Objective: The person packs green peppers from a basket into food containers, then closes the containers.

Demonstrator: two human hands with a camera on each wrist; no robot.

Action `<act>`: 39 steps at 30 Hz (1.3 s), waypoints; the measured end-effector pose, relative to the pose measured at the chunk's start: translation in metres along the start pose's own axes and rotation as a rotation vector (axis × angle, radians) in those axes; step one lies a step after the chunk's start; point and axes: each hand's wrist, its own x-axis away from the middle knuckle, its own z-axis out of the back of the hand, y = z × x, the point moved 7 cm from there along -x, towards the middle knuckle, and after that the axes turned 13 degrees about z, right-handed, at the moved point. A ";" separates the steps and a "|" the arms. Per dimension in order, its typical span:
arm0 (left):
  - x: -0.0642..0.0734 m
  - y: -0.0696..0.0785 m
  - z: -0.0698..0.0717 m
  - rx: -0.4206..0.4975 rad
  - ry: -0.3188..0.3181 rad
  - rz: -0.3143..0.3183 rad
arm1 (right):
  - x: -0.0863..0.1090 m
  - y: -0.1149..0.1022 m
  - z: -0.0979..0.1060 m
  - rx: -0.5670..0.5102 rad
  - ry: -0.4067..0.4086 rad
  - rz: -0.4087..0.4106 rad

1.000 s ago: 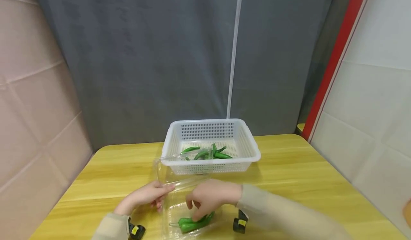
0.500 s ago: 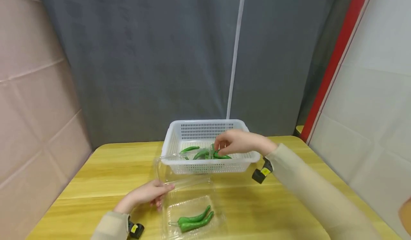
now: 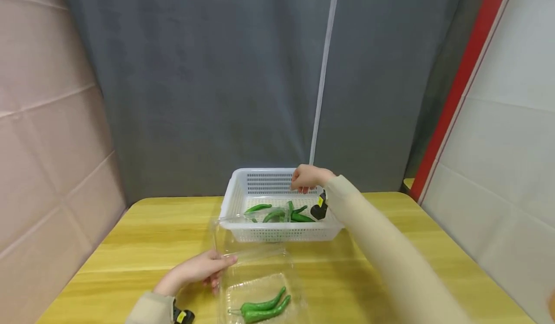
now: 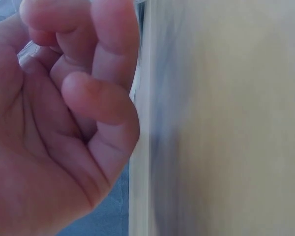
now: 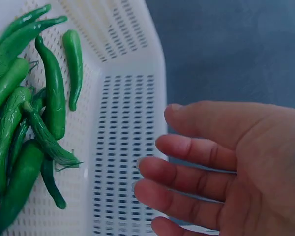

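Observation:
My left hand (image 3: 201,268) pinches the left edge of a clear plastic clamshell box (image 3: 257,278), near the fold between its tray and raised lid. Two green chili peppers (image 3: 265,309) lie side by side in the tray. In the left wrist view the fingers (image 4: 113,118) are curled, with clear plastic behind them. My right hand (image 3: 310,178) is over the back right of a white slotted basket (image 3: 231,194). Seen from the right wrist, its fingers (image 5: 182,172) are loosely bent and hold nothing, beside the basket wall. Several green chili peppers (image 5: 51,88) lie in the basket.
The box's lid (image 3: 230,237) stands up against the basket's front, overlapping it in the head view. A wooden table (image 3: 151,232) carries everything. A dark grey curtain (image 3: 195,97) hangs behind it, with pale walls on both sides.
My right hand has left the peppers in the tray, passed over those at the basket's front, and moved to its back. The left hand stays at the box edge.

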 end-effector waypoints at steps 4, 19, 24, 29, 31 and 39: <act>0.001 0.001 -0.001 -0.007 0.005 -0.001 | -0.013 0.018 -0.010 -0.017 -0.005 -0.109; 0.006 0.002 -0.011 0.001 -0.003 -0.013 | -0.037 0.053 -0.034 0.069 -0.077 -0.276; 0.005 0.004 -0.012 0.004 -0.002 -0.011 | -0.038 0.067 -0.037 0.061 -0.069 -0.359; 0.007 0.005 -0.014 0.000 0.000 -0.004 | -0.041 0.073 -0.044 0.069 -0.063 -0.387; 0.008 0.005 -0.015 0.001 0.001 -0.003 | -0.041 0.074 -0.046 0.096 -0.059 -0.397; 0.011 0.008 -0.016 -0.002 -0.006 0.001 | -0.039 0.079 -0.053 0.119 -0.069 -0.387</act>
